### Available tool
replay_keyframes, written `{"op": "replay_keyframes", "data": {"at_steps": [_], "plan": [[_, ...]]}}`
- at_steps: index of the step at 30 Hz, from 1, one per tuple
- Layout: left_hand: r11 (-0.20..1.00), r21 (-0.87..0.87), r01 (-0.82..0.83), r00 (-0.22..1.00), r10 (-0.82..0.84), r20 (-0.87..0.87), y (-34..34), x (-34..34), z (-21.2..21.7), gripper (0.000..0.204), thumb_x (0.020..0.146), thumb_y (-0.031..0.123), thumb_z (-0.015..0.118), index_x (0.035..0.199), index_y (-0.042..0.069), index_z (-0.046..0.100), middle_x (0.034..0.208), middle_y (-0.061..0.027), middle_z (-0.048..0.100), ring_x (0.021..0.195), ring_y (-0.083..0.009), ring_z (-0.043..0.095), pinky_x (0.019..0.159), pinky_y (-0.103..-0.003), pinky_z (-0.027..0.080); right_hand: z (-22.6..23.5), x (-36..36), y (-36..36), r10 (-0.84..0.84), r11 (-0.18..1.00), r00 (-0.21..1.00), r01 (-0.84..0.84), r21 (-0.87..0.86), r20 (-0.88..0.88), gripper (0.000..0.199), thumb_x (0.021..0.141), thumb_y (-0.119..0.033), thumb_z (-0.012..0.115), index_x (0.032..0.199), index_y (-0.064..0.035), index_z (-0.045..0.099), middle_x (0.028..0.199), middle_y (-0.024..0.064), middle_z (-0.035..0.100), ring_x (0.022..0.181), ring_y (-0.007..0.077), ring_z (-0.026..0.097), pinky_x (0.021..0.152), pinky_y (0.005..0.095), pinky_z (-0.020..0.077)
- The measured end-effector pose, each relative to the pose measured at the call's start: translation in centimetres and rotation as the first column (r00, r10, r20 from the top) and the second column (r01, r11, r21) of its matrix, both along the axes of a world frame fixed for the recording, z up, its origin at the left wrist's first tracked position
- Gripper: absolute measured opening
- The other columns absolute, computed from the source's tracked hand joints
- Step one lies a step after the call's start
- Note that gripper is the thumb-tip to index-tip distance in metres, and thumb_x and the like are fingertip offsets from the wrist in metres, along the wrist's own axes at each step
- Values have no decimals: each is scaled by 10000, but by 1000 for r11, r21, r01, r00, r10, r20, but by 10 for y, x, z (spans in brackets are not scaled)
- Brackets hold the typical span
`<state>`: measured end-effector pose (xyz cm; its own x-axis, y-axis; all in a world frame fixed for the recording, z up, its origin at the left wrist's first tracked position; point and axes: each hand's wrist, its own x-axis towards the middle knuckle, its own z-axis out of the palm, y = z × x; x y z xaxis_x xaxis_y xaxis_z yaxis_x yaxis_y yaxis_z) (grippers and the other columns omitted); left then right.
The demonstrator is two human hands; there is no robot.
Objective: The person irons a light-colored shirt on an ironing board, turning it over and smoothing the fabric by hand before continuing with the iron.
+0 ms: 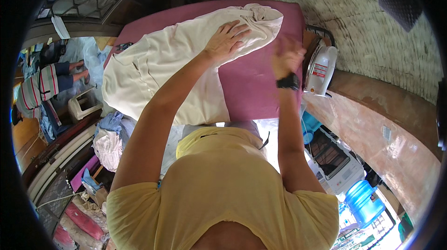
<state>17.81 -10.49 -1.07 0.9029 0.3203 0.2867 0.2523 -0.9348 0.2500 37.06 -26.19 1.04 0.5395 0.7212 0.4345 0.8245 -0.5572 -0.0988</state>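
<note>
A cream buttoned garment (167, 59) lies spread across a maroon padded board (251, 89), with some of its cloth hanging over the near edge. My left hand (228, 40) rests on the garment's upper right part, palm down and fingers spread. Over the board's right side is my right hand (288, 57), with a dark band at the wrist; motion smears its fingers, so their pose is unclear. Just right of that hand stands a white clothes iron (321, 70), beside the board and apart from the hand.
At the far left, a person in a striped top (39, 87) is near a pale plastic stool (84, 105). Crumpled clothes (109, 145) lie at the left. A stone-like ledge (382, 110) runs along the right, with a microwave-like appliance (333, 154) and a blue water jug (363, 203) below.
</note>
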Motion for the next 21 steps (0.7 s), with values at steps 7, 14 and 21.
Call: {"op": "replay_keyframes", "data": {"at_steps": [7, 14, 21], "plan": [[990, -143, -8, 1000, 7, -7, -2, 12, 8, 457, 955, 131, 553, 1406, 142, 482, 1385, -49, 489, 1367, -255, 394, 1133, -435, 314, 33, 116, -97, -423, 905, 877, 419, 67, 227, 595, 900, -503, 643, 1239, -18, 586, 1165, 203, 549, 1088, 396, 481, 872, 543, 425], [994, -105, 0, 1000, 3, 27, -3, 13, 9, 461, 981, 184, 511, 1438, 141, 459, 1429, -48, 475, 1386, -245, 386, 1161, -429, 288, -29, -25, 13, 113, 983, 974, -80, 168, -197, 356, 850, -394, 729, 818, -47, 656, 785, 141, 615, 848, 349, 589, 861, 512, 420], [999, -34, -24, 997, 22, -73, -4, 14, 7, 492, 1024, 298, 458, 1496, 173, 396, 1506, -26, 427, 1440, -226, 326, 1202, -427, 243, -29, -48, 48, 137, 945, 629, 150, 292, -766, 279, 755, -136, 815, 802, -13, 570, 721, 126, 611, 645, 315, 612, 646, 429, 492]]}}
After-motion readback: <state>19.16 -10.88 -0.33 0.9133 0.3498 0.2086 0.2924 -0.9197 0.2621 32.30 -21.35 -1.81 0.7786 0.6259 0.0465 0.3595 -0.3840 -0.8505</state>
